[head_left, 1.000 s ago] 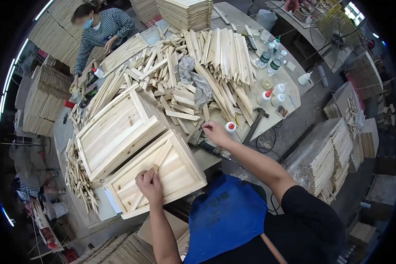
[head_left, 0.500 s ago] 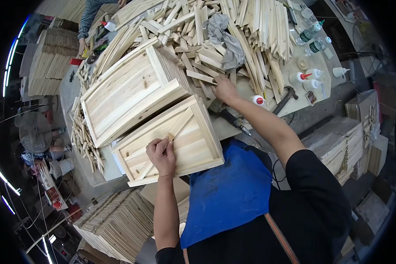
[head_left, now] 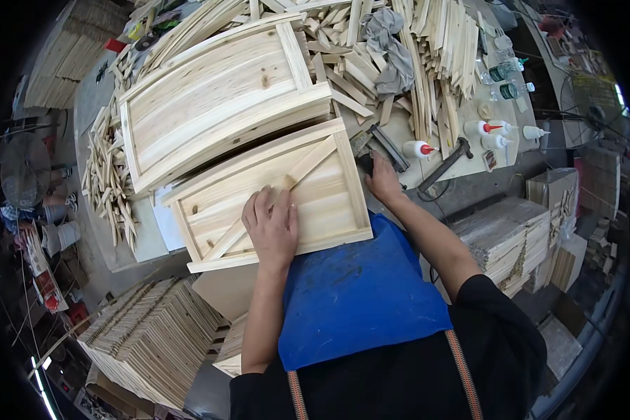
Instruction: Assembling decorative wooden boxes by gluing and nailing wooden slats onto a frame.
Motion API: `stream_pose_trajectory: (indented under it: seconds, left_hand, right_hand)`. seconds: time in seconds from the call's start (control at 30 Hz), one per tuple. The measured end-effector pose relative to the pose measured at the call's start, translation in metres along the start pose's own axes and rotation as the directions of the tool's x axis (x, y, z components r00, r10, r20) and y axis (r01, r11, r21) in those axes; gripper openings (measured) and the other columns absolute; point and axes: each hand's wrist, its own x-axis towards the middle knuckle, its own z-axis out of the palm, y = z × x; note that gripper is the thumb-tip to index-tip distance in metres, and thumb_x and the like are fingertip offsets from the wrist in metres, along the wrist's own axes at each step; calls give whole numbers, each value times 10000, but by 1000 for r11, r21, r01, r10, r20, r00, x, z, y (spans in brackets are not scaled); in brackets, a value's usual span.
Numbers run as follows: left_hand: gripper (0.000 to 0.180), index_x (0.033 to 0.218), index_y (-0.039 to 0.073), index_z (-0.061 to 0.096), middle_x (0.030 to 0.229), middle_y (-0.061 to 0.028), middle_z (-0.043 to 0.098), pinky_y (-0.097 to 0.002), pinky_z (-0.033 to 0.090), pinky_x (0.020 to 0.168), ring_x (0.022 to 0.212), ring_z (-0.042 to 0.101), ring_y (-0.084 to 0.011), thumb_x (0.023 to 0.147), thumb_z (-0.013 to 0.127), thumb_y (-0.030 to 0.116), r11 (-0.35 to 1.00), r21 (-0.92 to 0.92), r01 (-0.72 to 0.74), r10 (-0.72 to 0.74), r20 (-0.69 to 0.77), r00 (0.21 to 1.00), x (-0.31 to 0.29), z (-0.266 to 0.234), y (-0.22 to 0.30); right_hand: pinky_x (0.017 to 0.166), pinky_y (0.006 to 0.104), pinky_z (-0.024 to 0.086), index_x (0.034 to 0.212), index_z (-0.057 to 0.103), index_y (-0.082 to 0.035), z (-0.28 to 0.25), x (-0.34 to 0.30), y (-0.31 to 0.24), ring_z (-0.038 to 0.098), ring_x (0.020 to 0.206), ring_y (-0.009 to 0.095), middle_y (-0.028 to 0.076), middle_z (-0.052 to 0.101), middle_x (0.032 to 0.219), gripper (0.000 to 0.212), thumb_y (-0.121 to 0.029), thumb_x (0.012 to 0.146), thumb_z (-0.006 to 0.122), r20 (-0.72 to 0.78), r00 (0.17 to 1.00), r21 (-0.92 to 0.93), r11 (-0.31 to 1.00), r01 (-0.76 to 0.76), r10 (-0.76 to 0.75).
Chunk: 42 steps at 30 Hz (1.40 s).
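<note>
In front of me lies a framed wooden panel [head_left: 315, 203] with a diagonal strip [head_left: 313, 162] set across its face. My left hand [head_left: 271, 227] rests on the panel over the middle of that diagonal, fingers extended and slightly apart. Just off the panel's right end, my right hand [head_left: 383, 180] is closed round the dark handle of a nail gun [head_left: 392, 148]. Its grip is partly covered by my fingers. Behind the near panel is a stack of similar framed panels [head_left: 210, 91].
Loose wood strips [head_left: 357, 70] heap at the back, with a grey cloth [head_left: 392, 52] on them. Right of the nail gun are a glue bottle [head_left: 416, 149], a hammer [head_left: 446, 164] and more bottles [head_left: 509, 72]. Stacked boards [head_left: 147, 336] stand lower left; more short strips [head_left: 108, 178] lie left.
My right hand has left the wood strips and come down toward me, onto the nail gun. My left hand has gone from a pinch to extended fingers on the panel. The view has shifted.
</note>
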Motion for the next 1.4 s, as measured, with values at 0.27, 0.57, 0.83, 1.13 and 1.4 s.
stream_pose_trajectory:
  seconds: [0.27, 0.57, 0.83, 1.13, 1.4]
  left_hand:
    - [392, 1234, 96, 709, 1269, -141, 629, -468, 481, 1020, 1200, 582, -348, 850, 760, 35, 986, -60, 153, -156, -60, 986, -82, -32, -48]
    - [509, 1379, 50, 626, 1343, -159, 600, -485, 430, 1100, 1293, 530, -354, 898, 718, 188, 981, -149, -127, 129, 2, 992, 9, 28, -28]
    - [557, 1449, 100, 602, 1339, -165, 578, -515, 387, 1089, 1259, 504, -378, 907, 707, 170, 988, -127, -82, 90, 57, 994, 6, 36, -22]
    - [389, 1301, 129, 713, 1111, -89, 645, -443, 457, 898, 1017, 583, -297, 917, 730, 187, 966, -224, -130, 156, 102, 983, 33, 22, -46]
    - [336, 1258, 119, 744, 1070, -83, 641, -422, 457, 868, 998, 588, -279, 929, 731, 183, 965, -218, -145, 164, 75, 984, 32, 20, -44]
  right_hand:
    - [1004, 540, 501, 1508, 356, 25, 17, 38, 4, 606, 1186, 494, 345, 616, 1287, 813, -222, 851, 767, -20, 998, 108, 992, -61, 63]
    - [590, 400, 528, 1051, 673, 23, -133, 52, -33, 673, 610, 252, 134, 686, 729, 422, -366, 898, 735, 99, 942, 264, 904, -336, 321]
    - [512, 306, 463, 907, 710, -7, -267, 0, -128, 574, 526, 103, 9, 631, 635, 199, -200, 945, 734, 176, 961, 404, 875, -267, 212]
    - [807, 400, 576, 1115, 750, 11, -253, 21, -188, 748, 850, 305, 201, 767, 915, 436, -350, 873, 783, 269, 954, 126, 977, -173, 134]
    - [809, 392, 575, 1126, 753, -3, -247, 41, -193, 735, 823, 258, 164, 773, 922, 386, -310, 895, 776, 317, 937, 80, 980, -183, 149]
